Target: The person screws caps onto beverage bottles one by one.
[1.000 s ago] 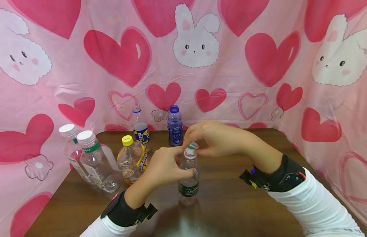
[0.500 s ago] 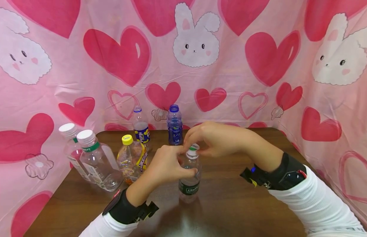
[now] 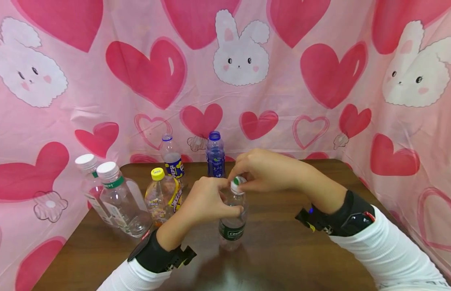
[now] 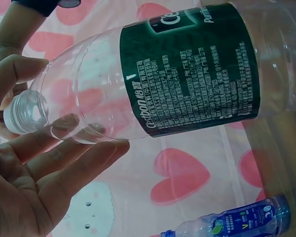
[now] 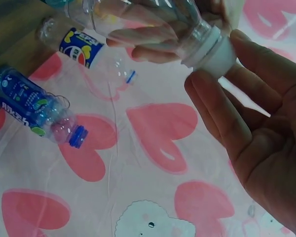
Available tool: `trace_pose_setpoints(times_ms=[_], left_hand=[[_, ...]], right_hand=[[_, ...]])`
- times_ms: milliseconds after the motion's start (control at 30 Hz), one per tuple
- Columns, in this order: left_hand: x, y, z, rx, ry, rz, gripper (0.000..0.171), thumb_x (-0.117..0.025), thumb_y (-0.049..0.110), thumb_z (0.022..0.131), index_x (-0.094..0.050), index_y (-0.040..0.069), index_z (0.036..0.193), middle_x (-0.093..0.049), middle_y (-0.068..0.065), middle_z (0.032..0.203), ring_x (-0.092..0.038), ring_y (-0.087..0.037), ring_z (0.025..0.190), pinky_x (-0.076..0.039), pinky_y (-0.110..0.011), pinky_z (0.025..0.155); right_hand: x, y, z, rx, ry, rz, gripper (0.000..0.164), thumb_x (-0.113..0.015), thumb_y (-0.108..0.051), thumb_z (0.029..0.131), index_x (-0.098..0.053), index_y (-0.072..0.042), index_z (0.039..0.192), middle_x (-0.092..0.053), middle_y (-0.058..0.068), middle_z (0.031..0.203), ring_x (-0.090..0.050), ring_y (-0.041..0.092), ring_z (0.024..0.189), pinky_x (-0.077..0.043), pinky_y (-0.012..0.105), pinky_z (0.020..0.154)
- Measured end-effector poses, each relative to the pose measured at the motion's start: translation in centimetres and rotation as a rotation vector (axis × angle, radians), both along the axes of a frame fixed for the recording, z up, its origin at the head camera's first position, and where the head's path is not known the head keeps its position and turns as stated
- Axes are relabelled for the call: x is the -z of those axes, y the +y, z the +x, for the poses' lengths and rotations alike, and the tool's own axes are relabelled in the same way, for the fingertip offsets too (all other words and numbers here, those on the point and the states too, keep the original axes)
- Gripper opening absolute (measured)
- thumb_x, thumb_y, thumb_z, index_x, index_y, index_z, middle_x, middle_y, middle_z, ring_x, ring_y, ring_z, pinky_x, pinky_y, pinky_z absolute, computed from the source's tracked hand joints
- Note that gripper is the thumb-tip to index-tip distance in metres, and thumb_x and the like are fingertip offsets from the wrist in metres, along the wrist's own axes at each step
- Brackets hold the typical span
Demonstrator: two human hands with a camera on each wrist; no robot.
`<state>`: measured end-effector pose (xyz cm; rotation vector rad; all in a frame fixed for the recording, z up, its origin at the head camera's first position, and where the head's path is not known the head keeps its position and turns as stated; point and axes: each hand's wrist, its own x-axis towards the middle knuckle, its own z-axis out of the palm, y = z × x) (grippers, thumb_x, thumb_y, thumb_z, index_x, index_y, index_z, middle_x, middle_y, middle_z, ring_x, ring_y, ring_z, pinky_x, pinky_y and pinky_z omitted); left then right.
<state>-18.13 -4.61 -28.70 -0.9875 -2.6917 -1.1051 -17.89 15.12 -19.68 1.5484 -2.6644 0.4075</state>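
Note:
A clear plastic water bottle with a dark green label stands upright on the table in the head view. Around its shoulder and upper body curl the fingers and thumb of my left hand; the left wrist view shows them about the bottle below its neck. My right hand pinches the white cap between thumb and fingers. From above, a green mark shows on the cap's top, which sits at the bottle's mouth. Whether the cap is loose or tight, I cannot tell.
On the left stand two clear bottles, one in front of the other, both white-capped. Beside them is a yellow-capped bottle. Behind are a Pepsi bottle and a blue bottle, both capless. A pink heart-print cloth hangs behind the table.
The right thumb and fingers have shifted on the cap, and the thumb now lies over its right edge. The left hand keeps its grip on the bottle. The head view has tilted slightly.

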Motion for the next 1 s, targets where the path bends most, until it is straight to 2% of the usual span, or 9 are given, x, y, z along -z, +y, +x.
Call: trace_pose_setpoints(times_ms=[167, 233, 400, 467, 567, 700, 867, 1000], left_hand=[[0.1, 0.1, -0.1, -0.003, -0.018, -0.010, 0.029, -0.084, 0.033, 0.072, -0.069, 0.015, 0.090, -0.061, 0.009, 0.065, -0.058, -0.007, 0.059, -0.051, -0.027, 0.050], [0.2, 0.1, -0.1, -0.008, -0.022, -0.014, 0.030, -0.084, 0.033, 0.072, -0.070, 0.015, 0.090, -0.061, 0.009, 0.065, -0.059, -0.007, 0.059, -0.050, -0.027, 0.050], [0.3, 0.2, -0.1, -0.005, -0.031, -0.010, 0.033, -0.084, 0.032, 0.071, -0.071, 0.012, 0.094, -0.063, 0.007, 0.067, -0.059, -0.007, 0.060, -0.051, -0.026, 0.051], [0.3, 0.2, -0.1, -0.007, -0.032, -0.006, 0.033, -0.085, 0.032, 0.071, -0.070, 0.011, 0.093, -0.063, 0.007, 0.066, -0.059, -0.007, 0.060, -0.051, -0.027, 0.050], [0.3, 0.1, -0.1, -0.018, -0.033, 0.002, 0.034, -0.085, 0.031, 0.071, -0.069, 0.011, 0.095, -0.062, 0.007, 0.066, -0.058, -0.008, 0.060, -0.051, -0.027, 0.050], [0.5, 0.1, -0.3, -0.023, -0.031, 0.011, 0.034, -0.084, 0.029, 0.072, -0.070, 0.010, 0.097, -0.064, 0.007, 0.068, -0.060, -0.007, 0.062, -0.051, -0.025, 0.052], [0.8, 0.0, -0.5, -0.021, -0.023, 0.028, 0.029, -0.084, 0.029, 0.072, -0.072, 0.012, 0.092, -0.068, 0.005, 0.072, -0.064, -0.007, 0.066, -0.052, -0.024, 0.055], [0.9, 0.1, -0.5, -0.033, -0.008, 0.044, 0.025, -0.084, 0.029, 0.073, -0.073, 0.013, 0.088, -0.070, 0.005, 0.074, -0.066, -0.009, 0.069, -0.053, -0.024, 0.057]], right_hand=[[0.4, -0.2, -0.1, 0.042, 0.044, -0.007, 0.017, -0.079, -0.017, 0.083, -0.076, -0.009, 0.098, -0.064, -0.006, 0.081, -0.056, 0.009, 0.071, -0.051, 0.019, 0.065], [0.5, -0.2, -0.1, 0.043, 0.044, -0.003, 0.020, -0.079, -0.018, 0.083, -0.076, -0.009, 0.100, -0.066, -0.005, 0.084, -0.056, 0.009, 0.071, -0.051, 0.019, 0.065], [0.4, 0.0, -0.2, -0.045, 0.030, -0.020, 0.029, -0.079, -0.010, 0.081, -0.073, -0.010, 0.110, -0.068, -0.001, 0.106, -0.062, 0.012, 0.095, -0.053, 0.025, 0.083], [0.4, 0.1, -0.2, -0.086, 0.016, -0.025, 0.030, -0.078, -0.004, 0.080, -0.073, -0.009, 0.109, -0.068, 0.000, 0.108, -0.062, 0.014, 0.101, -0.052, 0.027, 0.088], [0.5, -0.1, -0.1, -0.094, -0.001, -0.011, 0.028, -0.076, -0.001, 0.082, -0.074, -0.008, 0.108, -0.069, -0.002, 0.099, -0.062, 0.011, 0.093, -0.052, 0.023, 0.083], [0.8, -0.3, 0.1, -0.047, 0.036, 0.018, 0.027, -0.074, -0.003, 0.084, -0.073, -0.007, 0.110, -0.067, -0.002, 0.091, -0.058, 0.013, 0.084, -0.051, 0.021, 0.076], [1.5, -0.4, 0.0, -0.044, 0.118, 0.032, 0.020, -0.073, -0.006, 0.086, -0.073, -0.005, 0.107, -0.067, 0.000, 0.090, -0.060, 0.018, 0.085, -0.052, 0.025, 0.077], [1.7, -0.5, -0.1, -0.038, 0.160, 0.033, 0.017, -0.072, -0.008, 0.087, -0.072, -0.004, 0.103, -0.067, 0.001, 0.092, -0.059, 0.016, 0.085, -0.051, 0.026, 0.078]])
